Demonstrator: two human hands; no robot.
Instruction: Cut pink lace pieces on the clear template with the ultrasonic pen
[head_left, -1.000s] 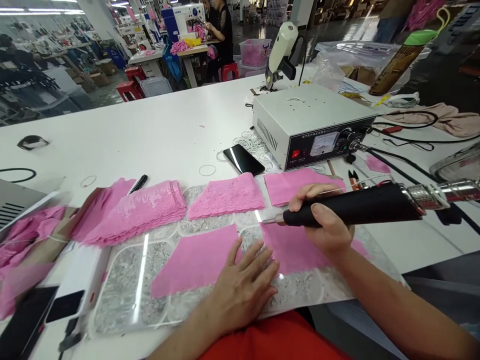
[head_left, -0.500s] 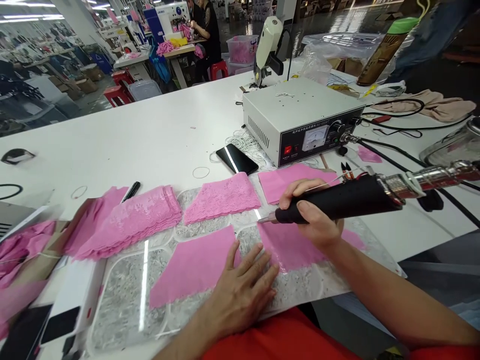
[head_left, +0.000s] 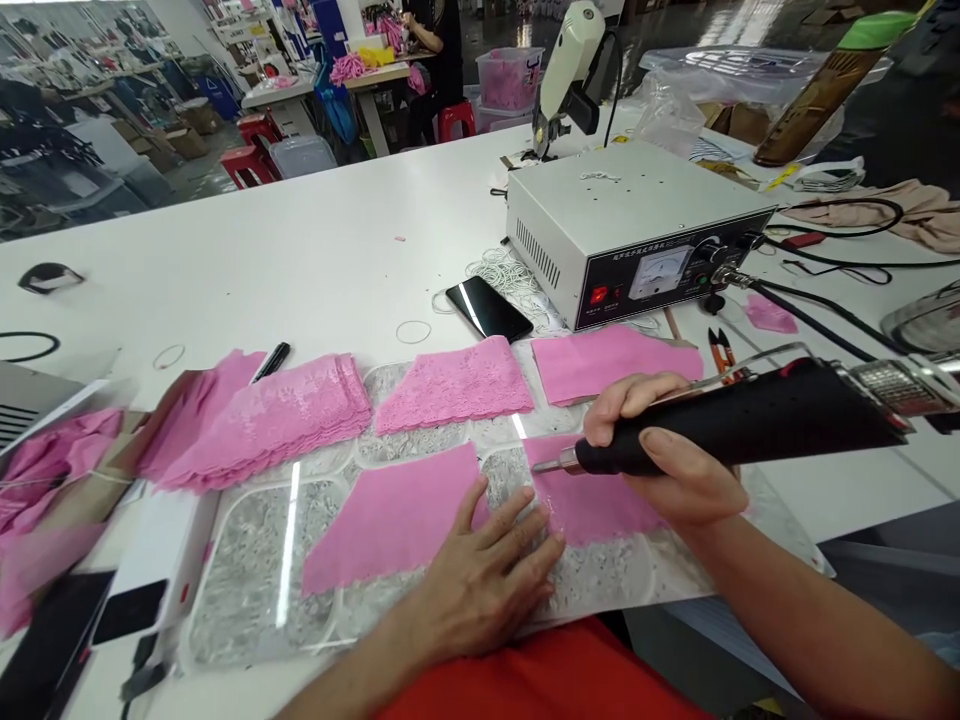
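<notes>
My right hand (head_left: 675, 450) is wrapped round the black handle of an ultrasonic handheld tool (head_left: 735, 415). The tool's metal tip points left and meets the left edge of a pink fabric piece (head_left: 600, 505). My left hand (head_left: 487, 570) lies flat with spread fingers, between that piece and another pink fabric piece (head_left: 397, 515), its fingertips close to both. Beneath them is a grey marbled board (head_left: 255, 570) with pale rounded outlines. A pink lace piece (head_left: 457, 385) and a plain pink piece (head_left: 611, 362) lie farther back on it.
A control box (head_left: 637, 230) with a dial and cables stands behind the board, beside a phone (head_left: 489, 308) and tangled elastic cord. Stacked pink lace pieces (head_left: 277, 420) lie at the left, next to a marker (head_left: 271, 362). Orange-handled snips (head_left: 721, 352) are at the right. A person sits farther back.
The tool's tip has slid slightly down along the left edge of the pink piece, and the tool's back end has swung lower. My left hand stays flat in place. The view has shifted slightly.
</notes>
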